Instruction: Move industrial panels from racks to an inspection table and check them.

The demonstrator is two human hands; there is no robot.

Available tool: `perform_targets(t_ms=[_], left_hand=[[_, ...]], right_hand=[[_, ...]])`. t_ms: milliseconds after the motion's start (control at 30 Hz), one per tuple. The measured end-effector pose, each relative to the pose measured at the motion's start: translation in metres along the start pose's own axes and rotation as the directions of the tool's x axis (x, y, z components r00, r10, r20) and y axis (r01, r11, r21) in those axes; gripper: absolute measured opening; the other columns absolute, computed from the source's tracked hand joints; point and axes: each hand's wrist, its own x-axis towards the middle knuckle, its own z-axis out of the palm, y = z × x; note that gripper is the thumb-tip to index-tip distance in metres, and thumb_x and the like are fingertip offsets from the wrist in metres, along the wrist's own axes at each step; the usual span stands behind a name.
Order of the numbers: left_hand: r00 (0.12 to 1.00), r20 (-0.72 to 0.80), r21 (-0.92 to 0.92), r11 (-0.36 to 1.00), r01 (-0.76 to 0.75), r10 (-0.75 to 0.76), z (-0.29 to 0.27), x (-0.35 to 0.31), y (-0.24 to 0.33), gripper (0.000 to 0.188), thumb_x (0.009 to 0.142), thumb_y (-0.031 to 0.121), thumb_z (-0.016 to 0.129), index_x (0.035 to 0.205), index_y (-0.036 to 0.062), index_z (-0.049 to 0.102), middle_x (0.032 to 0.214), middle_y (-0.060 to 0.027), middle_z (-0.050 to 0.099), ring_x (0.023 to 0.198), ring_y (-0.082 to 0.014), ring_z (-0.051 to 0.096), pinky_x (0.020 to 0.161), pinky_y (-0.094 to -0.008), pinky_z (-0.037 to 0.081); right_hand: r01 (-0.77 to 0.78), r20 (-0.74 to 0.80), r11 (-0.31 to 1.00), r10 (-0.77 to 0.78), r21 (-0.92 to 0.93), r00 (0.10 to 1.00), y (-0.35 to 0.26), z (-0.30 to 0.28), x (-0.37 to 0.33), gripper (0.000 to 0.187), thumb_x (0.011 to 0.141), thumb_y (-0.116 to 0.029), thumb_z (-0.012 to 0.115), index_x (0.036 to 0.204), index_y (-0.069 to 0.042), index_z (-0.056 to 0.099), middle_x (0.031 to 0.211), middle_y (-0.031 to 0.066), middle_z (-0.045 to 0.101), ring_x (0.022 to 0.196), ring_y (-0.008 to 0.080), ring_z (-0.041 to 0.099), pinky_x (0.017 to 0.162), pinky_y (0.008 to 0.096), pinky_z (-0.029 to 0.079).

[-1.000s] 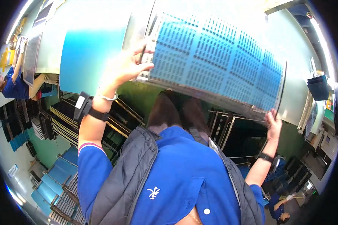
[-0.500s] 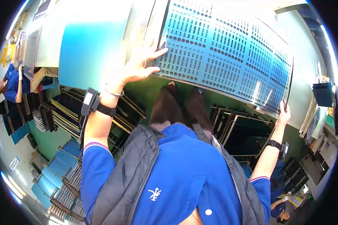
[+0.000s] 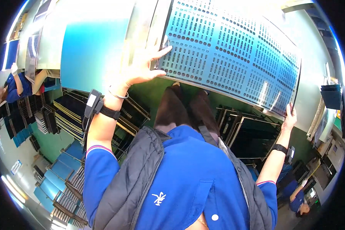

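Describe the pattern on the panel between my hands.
Rows of dark marks on a blue panel; see head view.

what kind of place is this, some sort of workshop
Probably a factory workshop: there's a patterned blue sheet in the person's hands, stacked flat panels below, and another person in blue working at the left.

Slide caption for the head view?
Left hand and right hand at opposite ends of a patterned blue panel; plain blue sheet nearby.
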Motion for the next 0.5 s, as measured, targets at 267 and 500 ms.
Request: perform_targets(t_ms=[267,500], left_hand=[[0.994,-0.085,0.167,0.985,-0.05,0.065,0.01,-0.005,-0.002,0.082,0.067,0.013,0.079,0.139,0.0232,0.043,0.144,-0.0193,0.036,0.134,-0.036,0.031,0.112,-0.0458,0.023],[0.999,-0.019,0.168,0.985,-0.032,0.035,-0.002,0.009,0.008,0.077,0.071,0.021,0.073,0.14,0.0169,0.041,0.153,-0.0123,0.02,0.144,-0.0301,0.005,0.115,-0.0482,-0.003]], right_hand=[[0.02,-0.003,1.0,-0.02,0.023,1.0,-0.001,-0.001,-0.003,0.033,0.084,-0.012,0.07,0.115,-0.003,0.063,0.094,-0.0025,0.065,0.073,0.0043,0.054,0.063,0.0198,0.04],[-0.064,0.098,0.979,0.046,0.193,0.994,-0.014,-0.023,0.005,0.031,0.082,-0.009,0.07,0.111,-0.004,0.061,0.105,0.0006,0.063,0.083,0.0089,0.058,0.073,0.0198,0.043]])
